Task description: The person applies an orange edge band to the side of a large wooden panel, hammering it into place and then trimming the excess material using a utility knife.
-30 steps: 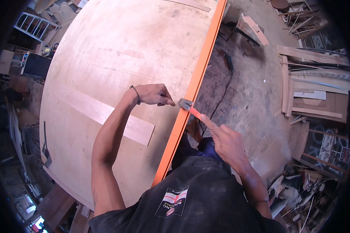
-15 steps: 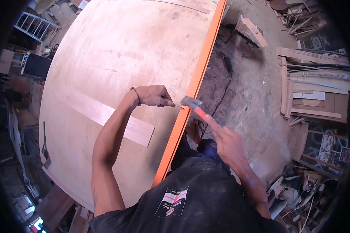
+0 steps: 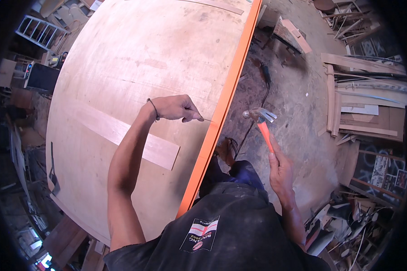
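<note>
My left hand (image 3: 178, 107), with a dark band at its wrist, pinches a thin nail (image 3: 208, 120) between thumb and fingertips. The nail points toward the orange edge strip (image 3: 234, 86), which runs along the right side of a large pale wooden panel (image 3: 135, 86). Whether its tip is in the strip is too small to tell. Out to the right of the strip, my right hand (image 3: 281, 174) is wrapped round the orange handle of a claw hammer (image 3: 264, 131). The hammer's metal head is raised, apart from the strip and the nail.
A flat wooden slat (image 3: 163, 152) lies on the panel under my left forearm. On the floor to the right are a power tool (image 3: 265, 72) with a black cord and a small stand (image 3: 290, 36). Stacked boards (image 3: 366, 97) stand at far right; a ladder (image 3: 40, 31) is at far left.
The hammer has swung up and right, away from the orange strip, with my right hand. My left hand stays pinched on the nail and has shifted only slightly.
</note>
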Action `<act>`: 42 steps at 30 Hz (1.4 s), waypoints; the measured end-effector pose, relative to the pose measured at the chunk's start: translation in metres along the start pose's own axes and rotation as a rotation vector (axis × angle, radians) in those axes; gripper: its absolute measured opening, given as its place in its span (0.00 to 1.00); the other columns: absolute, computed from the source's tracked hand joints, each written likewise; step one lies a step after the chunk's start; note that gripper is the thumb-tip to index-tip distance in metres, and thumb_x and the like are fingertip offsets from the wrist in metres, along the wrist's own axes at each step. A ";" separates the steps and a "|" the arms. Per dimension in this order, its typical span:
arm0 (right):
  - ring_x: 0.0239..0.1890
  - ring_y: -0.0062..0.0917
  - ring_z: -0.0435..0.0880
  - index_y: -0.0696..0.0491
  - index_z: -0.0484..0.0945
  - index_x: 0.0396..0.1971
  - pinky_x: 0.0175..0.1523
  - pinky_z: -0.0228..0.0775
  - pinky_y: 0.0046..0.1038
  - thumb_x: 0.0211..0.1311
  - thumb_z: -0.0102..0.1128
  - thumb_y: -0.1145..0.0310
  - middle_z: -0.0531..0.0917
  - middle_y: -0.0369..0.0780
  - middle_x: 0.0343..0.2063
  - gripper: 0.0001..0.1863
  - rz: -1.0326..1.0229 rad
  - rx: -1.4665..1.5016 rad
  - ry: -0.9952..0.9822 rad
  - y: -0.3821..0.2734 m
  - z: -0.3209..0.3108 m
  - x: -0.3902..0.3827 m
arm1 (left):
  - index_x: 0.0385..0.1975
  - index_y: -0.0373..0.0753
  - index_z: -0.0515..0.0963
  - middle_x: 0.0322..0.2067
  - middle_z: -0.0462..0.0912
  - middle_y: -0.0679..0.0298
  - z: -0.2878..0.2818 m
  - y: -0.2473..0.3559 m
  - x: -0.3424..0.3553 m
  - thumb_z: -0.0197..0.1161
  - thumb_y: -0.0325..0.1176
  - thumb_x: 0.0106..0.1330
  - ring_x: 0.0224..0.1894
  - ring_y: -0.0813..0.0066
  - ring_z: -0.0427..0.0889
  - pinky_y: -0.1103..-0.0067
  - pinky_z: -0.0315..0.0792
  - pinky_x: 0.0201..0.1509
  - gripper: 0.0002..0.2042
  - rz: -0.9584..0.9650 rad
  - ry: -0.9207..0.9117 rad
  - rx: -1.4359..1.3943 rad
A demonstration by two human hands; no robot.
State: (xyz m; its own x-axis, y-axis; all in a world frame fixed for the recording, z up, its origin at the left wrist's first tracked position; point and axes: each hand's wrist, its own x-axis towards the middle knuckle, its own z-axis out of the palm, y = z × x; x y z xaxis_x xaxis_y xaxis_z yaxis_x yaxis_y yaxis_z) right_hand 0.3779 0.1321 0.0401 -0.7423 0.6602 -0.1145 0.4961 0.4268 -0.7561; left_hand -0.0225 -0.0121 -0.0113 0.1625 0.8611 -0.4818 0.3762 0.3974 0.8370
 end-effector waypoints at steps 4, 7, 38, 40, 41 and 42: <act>0.31 0.33 0.81 0.49 0.74 0.75 0.45 0.76 0.34 0.77 0.55 0.75 0.86 0.52 0.36 0.28 0.067 -0.029 -0.027 -0.003 -0.001 -0.006 | 0.18 0.33 0.71 0.31 0.87 0.58 0.009 -0.004 0.005 0.63 0.36 0.78 0.65 0.60 0.85 0.68 0.76 0.67 0.23 -0.027 -0.021 -0.040; 0.29 0.33 0.78 0.49 0.74 0.75 0.43 0.75 0.34 0.78 0.55 0.75 0.83 0.50 0.31 0.28 0.041 -0.009 -0.006 0.003 0.002 -0.008 | 0.17 0.33 0.69 0.38 0.91 0.52 0.012 -0.001 0.007 0.62 0.36 0.78 0.67 0.58 0.84 0.67 0.76 0.68 0.23 -0.037 -0.033 -0.038; 0.19 0.38 0.75 0.29 0.75 0.75 0.27 0.70 0.42 0.72 0.65 0.70 0.69 0.40 0.20 0.33 -0.279 -0.249 -0.089 -0.024 0.031 0.007 | 0.53 0.38 0.90 0.21 0.78 0.67 0.019 0.014 0.011 0.62 0.41 0.78 0.27 0.72 0.74 0.70 0.73 0.36 0.17 -0.194 -0.007 0.233; 0.19 0.38 0.75 0.29 0.75 0.75 0.27 0.70 0.42 0.72 0.65 0.71 0.69 0.40 0.20 0.34 -0.270 -0.285 -0.115 -0.028 0.029 0.009 | 0.53 0.38 0.90 0.21 0.77 0.67 0.020 0.012 0.009 0.62 0.42 0.78 0.27 0.72 0.74 0.70 0.73 0.36 0.17 -0.184 -0.004 0.223; 0.19 0.38 0.74 0.30 0.75 0.75 0.27 0.70 0.41 0.71 0.65 0.71 0.69 0.40 0.20 0.34 -0.259 -0.321 -0.141 -0.029 0.029 0.010 | 0.53 0.38 0.90 0.21 0.77 0.67 0.020 0.011 0.008 0.62 0.42 0.77 0.27 0.72 0.73 0.70 0.72 0.36 0.17 -0.173 -0.002 0.212; 0.19 0.38 0.74 0.30 0.75 0.75 0.27 0.70 0.41 0.71 0.65 0.71 0.69 0.40 0.20 0.34 -0.259 -0.322 -0.143 -0.029 0.029 0.009 | 0.53 0.38 0.90 0.21 0.77 0.67 0.020 0.011 0.008 0.62 0.42 0.77 0.27 0.72 0.73 0.70 0.72 0.36 0.17 -0.174 -0.001 0.210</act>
State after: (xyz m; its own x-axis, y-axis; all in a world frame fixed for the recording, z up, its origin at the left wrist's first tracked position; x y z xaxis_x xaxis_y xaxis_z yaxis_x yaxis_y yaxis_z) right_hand 0.3440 0.1078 0.0427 -0.9047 0.4229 -0.0527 0.3831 0.7530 -0.5349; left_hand 0.0015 -0.0070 -0.0109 0.0803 0.7853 -0.6139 0.5795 0.4643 0.6698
